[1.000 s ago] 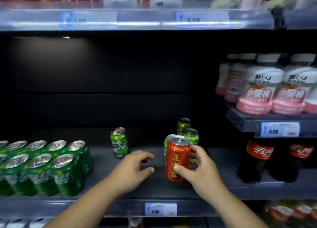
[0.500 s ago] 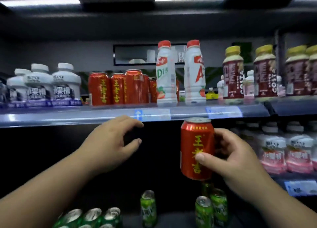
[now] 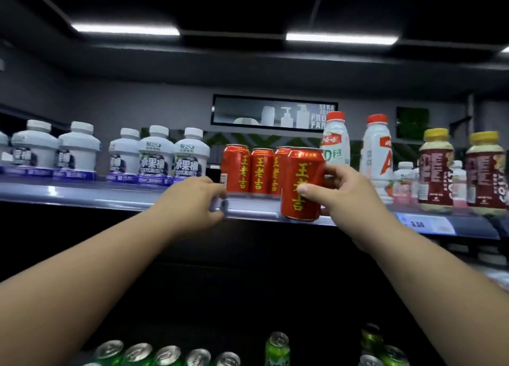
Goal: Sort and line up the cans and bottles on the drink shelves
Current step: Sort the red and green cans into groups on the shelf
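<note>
My right hand (image 3: 341,197) grips a red can with yellow characters (image 3: 301,183), held upright at the front edge of the upper shelf (image 3: 110,196). Just behind it and to the left stands a row of matching red cans (image 3: 248,170). My left hand (image 3: 192,203) rests on the shelf's front rail beside the leftmost red can, fingers curled over the edge. Far below, green cans (image 3: 165,354) stand in a row on the lower shelf, with single green cans (image 3: 276,349) to their right.
White squat bottles with purple labels (image 3: 157,156) fill the upper shelf's left part. Two tall white bottles with red caps (image 3: 377,153) and dark red bottles with yellow caps (image 3: 436,170) stand to the right. Ceiling lights glow overhead.
My right hand lifted the red can from the lower shelf up to the upper shelf's edge, next to the other red cans. My left hand rose and took the shelf rail.
</note>
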Demonstrator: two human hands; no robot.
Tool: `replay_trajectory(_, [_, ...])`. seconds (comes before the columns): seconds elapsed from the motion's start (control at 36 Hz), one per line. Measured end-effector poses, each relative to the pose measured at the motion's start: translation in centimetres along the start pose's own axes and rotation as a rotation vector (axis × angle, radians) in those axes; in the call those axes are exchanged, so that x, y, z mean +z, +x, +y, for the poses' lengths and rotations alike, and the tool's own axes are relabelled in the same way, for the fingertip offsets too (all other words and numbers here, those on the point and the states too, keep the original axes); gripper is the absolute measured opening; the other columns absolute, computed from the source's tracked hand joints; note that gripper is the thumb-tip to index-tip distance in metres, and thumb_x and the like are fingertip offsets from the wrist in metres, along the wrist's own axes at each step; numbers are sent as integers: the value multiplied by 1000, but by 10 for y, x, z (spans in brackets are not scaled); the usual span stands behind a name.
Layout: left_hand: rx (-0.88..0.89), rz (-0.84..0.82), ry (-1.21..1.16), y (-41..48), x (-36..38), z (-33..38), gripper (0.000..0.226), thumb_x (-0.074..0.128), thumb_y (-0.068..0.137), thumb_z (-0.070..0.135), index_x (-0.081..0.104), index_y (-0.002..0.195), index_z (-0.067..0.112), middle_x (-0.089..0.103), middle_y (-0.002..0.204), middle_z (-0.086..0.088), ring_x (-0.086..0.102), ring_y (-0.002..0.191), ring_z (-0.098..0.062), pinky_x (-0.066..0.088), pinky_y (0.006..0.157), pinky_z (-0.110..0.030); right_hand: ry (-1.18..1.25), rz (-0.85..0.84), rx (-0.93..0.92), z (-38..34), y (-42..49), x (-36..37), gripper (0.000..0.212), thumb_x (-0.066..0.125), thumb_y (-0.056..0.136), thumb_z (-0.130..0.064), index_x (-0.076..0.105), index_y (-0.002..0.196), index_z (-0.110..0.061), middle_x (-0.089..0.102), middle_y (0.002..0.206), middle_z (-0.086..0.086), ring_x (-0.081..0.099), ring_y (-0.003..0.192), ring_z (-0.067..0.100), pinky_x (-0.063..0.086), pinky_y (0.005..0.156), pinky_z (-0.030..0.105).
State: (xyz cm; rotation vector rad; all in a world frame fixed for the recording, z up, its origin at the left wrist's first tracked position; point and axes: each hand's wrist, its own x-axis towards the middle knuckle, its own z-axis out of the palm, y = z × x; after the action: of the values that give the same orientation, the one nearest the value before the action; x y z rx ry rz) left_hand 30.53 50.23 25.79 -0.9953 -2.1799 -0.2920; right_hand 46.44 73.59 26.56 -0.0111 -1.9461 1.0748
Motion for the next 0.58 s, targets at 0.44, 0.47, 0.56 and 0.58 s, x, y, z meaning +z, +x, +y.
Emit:
replay_trajectory(0.44, [-1, 70, -108, -4, 25, -19, 29, 60, 90, 51, 62, 117, 39, 55, 123, 11, 47, 120, -17, 43, 99, -42, -426, 96, -58, -28, 58, 98, 55, 76, 82, -52, 55, 125, -24, 63, 111, -5, 62, 100, 19, 53, 88, 39])
replay_trajectory(0.47, [-2, 71, -113, -4, 26, -19, 30, 60, 91, 51, 62, 118, 38, 54, 123, 10, 47, 120, -17, 43, 99, -42, -448, 101, -55, -28, 58, 100, 55, 75, 83, -54, 55, 124, -24, 64, 113, -4, 62, 101, 20, 54, 88, 41])
replay_trajectory(0.56, [-7, 71, -119, -4, 26, -19, 31, 59, 91, 51, 62, 119, 38, 53, 125, 10, 46, 120, -17, 43, 98, -42, -503, 104, -36, -29, 62, 105, 55, 73, 84, -56, 55, 123, -22, 65, 114, -2, 62, 98, 21, 53, 82, 39])
replay_trajectory(0.58, [-9, 69, -118, -4, 25, -18, 31, 59, 92, 51, 62, 120, 37, 53, 125, 10, 45, 120, -17, 43, 98, -42, -523, 101, -28, -30, 63, 106, 56, 72, 84, -57, 54, 124, -22, 65, 114, -1, 62, 97, 22, 52, 80, 37])
